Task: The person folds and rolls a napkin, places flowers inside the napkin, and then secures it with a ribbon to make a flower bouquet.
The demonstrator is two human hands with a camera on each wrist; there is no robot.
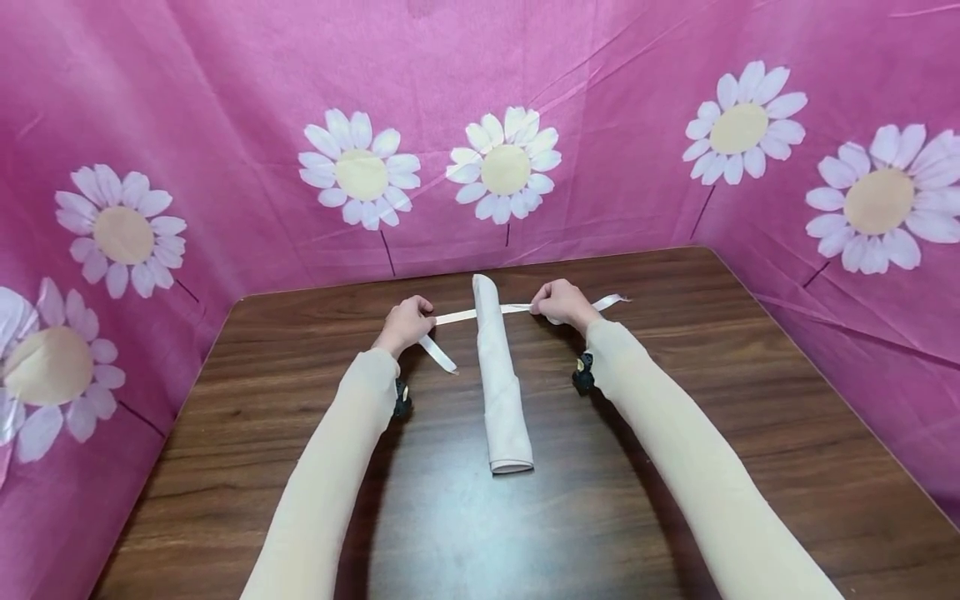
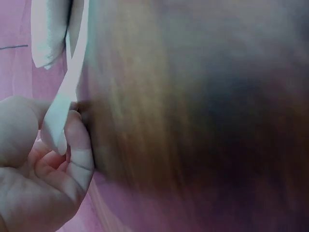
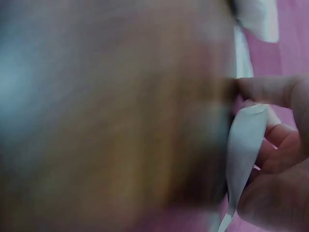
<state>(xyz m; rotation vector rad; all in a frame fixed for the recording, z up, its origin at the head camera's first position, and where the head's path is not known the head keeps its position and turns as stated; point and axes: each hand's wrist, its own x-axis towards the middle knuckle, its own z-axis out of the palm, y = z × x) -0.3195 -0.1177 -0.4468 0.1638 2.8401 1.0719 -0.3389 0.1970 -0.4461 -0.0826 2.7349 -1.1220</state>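
A rolled cream cloth (image 1: 501,379) lies lengthwise on the table, its near end showing folded layers. Across its far part runs a white ribbon (image 1: 456,317), stretched out to both sides. My left hand (image 1: 405,323) pinches the ribbon left of the roll, and a loose tail hangs from it toward the roll's middle. On the other side my right hand (image 1: 564,303) pinches the ribbon, its tail trailing off to the right. In the left wrist view the ribbon (image 2: 60,113) passes between thumb and fingers; the right wrist view shows the ribbon (image 3: 246,140) against the fingers.
The brown wooden table (image 1: 247,433) has a glare patch near its front. Pink cloth (image 1: 450,50) printed with white daisies hangs behind and at both sides. Dark wrist devices (image 1: 582,374) sit at the sleeve cuffs.
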